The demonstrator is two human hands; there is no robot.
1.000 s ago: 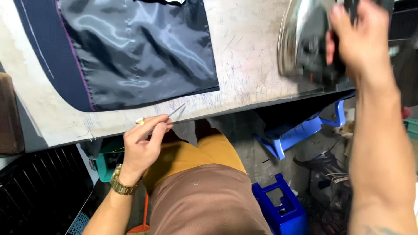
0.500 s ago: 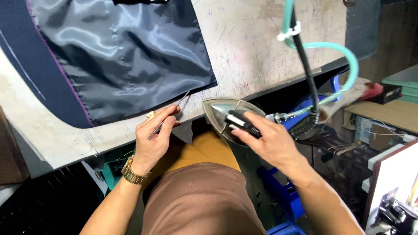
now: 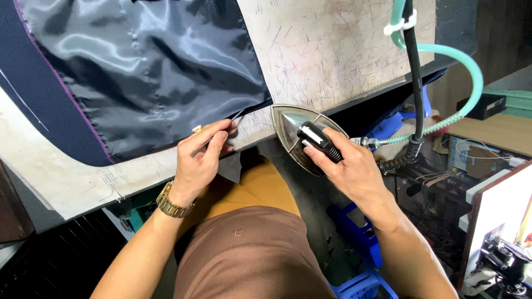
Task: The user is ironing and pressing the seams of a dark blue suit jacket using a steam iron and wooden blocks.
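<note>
The right hand (image 3: 354, 169) is wrapped firmly round the black handle of the steam iron (image 3: 302, 135), fingers closed all the way, and the iron hangs tipped at the near edge of the worktable (image 3: 332, 61), its pointed nose aimed at the cloth and its soleplate partly over the edge rather than flat on the board. A pale green hose (image 3: 465, 63) and a black cable (image 3: 413, 61) trail up and away from its back end on the right. Over on the left, the left hand (image 3: 202, 160) pinches a thin metal tool (image 3: 219, 135), thumb and fingers closed tight on it, with the tip resting right at the near right corner of the shiny dark lining fabric (image 3: 149, 72). What kind of tool it is I cannot tell from here; it is too slim. The lining lies spread on the table with a navy cloth (image 3: 33, 111) showing beneath it along the left, joined by a line of purple stitching. As I judge it, the piece is laid out and the corner is pinned down by the tool, but the pressing itself is not yet under way: the iron is near that corner and not touching the fabric, so the whole seam edge looks left to do.
</note>
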